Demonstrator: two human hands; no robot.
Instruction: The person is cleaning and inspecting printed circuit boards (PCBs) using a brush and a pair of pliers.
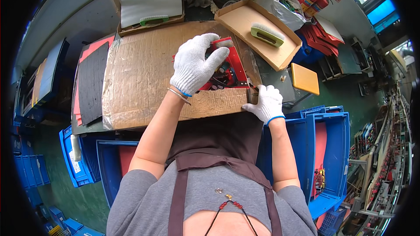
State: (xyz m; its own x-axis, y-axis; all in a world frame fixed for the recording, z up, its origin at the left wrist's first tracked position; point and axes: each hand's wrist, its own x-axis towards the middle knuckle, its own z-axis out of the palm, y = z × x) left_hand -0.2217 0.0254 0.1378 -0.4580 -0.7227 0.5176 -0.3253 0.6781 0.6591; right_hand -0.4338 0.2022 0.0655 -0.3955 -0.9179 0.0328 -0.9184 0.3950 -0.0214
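Note:
A circuit board in a red frame (pixel 237 66), with dark components and wires on it, lies on a brown cardboard sheet (pixel 144 74) on the bench. My left hand (pixel 197 63), in a white knit glove, grips the board from its left side, the thumb reaching over it and the fingers at its far edge. My right hand (pixel 267 103), gloved too, is at the cardboard's near right corner, its fingers curled in. A thin dark piece (pixel 253 86) shows beside those fingers. Whether the right hand holds it is unclear.
A shallow cardboard tray (pixel 284 57) with a green-handled brush (pixel 267 35) stands far right; a second brush (pixel 154 20) lies far left. Nearby are a yellow block (pixel 305 79), black and red sheets (pixel 92 85) and fire extinguishers (pixel 312 1). Blue crates (pixel 332 157) flank me below the bench.

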